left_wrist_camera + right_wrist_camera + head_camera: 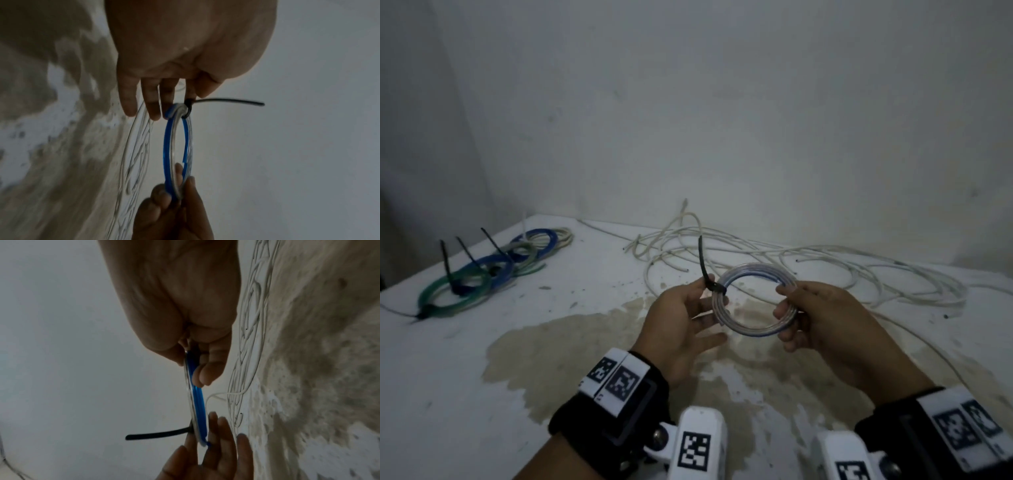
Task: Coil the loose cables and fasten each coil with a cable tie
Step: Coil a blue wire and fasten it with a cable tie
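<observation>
held above a stained white table (465, 359): a clear-and-blue cable coil (755, 301), pinched at its right edge by the right hand (822, 322), fingers curled round the strands. fastened at its left edge with a black cable tie (705, 270), tail pointing up. touched there by the left hand (681, 318), fingers mostly straight and spread. beyond, loose white cables (808, 263); far left, tied blue and green coils (489, 270).
</observation>
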`<action>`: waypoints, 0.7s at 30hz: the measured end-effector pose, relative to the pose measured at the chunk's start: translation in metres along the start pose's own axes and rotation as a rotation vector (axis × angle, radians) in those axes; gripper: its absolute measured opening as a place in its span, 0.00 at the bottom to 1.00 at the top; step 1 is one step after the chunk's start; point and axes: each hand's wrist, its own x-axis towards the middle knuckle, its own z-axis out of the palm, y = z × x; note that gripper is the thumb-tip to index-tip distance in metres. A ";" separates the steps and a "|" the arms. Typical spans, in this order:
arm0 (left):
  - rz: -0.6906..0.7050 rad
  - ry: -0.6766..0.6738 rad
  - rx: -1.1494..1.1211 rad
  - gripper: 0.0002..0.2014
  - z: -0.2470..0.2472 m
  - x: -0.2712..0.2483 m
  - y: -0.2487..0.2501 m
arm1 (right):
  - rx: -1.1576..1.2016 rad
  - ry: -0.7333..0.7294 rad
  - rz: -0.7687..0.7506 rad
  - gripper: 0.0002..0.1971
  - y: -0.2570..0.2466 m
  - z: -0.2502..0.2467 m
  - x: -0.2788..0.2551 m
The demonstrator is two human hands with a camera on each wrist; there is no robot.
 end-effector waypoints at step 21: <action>0.060 0.378 0.030 0.05 -0.229 -0.099 0.095 | -0.104 -0.664 0.074 0.14 -0.005 0.248 0.029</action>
